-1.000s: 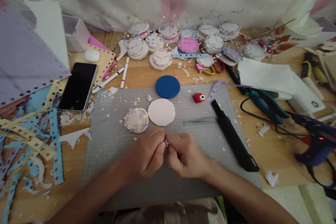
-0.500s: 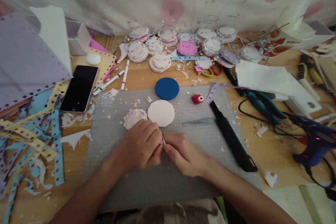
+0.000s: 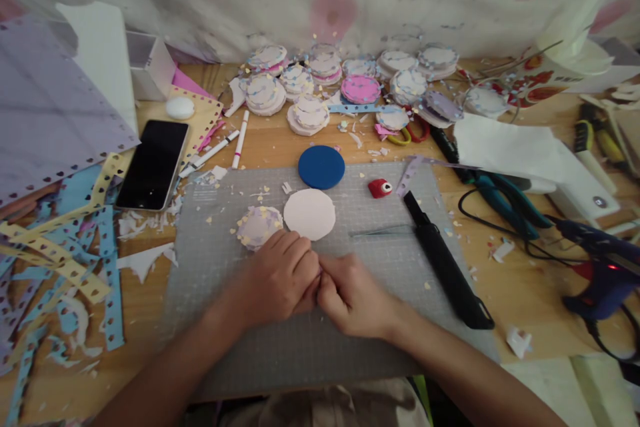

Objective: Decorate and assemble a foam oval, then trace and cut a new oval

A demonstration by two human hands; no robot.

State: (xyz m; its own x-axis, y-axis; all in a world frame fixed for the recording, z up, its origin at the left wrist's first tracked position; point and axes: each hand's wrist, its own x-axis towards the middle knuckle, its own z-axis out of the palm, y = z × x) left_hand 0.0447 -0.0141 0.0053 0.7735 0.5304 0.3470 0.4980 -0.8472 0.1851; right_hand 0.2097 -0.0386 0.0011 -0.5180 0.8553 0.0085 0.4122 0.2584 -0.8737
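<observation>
My left hand [image 3: 283, 277] and my right hand [image 3: 353, 297] meet above the grey cutting mat [image 3: 240, 360], both with fingers closed. Whatever lies between their fingertips is mostly hidden; only a tiny purplish bit shows there. Just beyond my left knuckles is a round piece edged with small cream hearts [image 3: 257, 227]. Beside it lies a plain white paper disc [image 3: 310, 215]. A blue round disc [image 3: 321, 167] sits behind that one. To the right are a small red punch [image 3: 380, 188], thin wire [image 3: 383, 232] and a black-handled cutter [image 3: 447, 267].
Several decorated paper discs [image 3: 360, 89] line the back. Punched paper strips [image 3: 114, 280] and a phone [image 3: 154, 165] lie at left. At right are teal-handled pliers [image 3: 513, 203] and a blue glue gun [image 3: 600, 280] with a red light and trailing cord.
The purplish bit between my fingertips shows less now, and my right thumb is bent more. Both hands stay together over the mat. The whole view has shifted slightly.
</observation>
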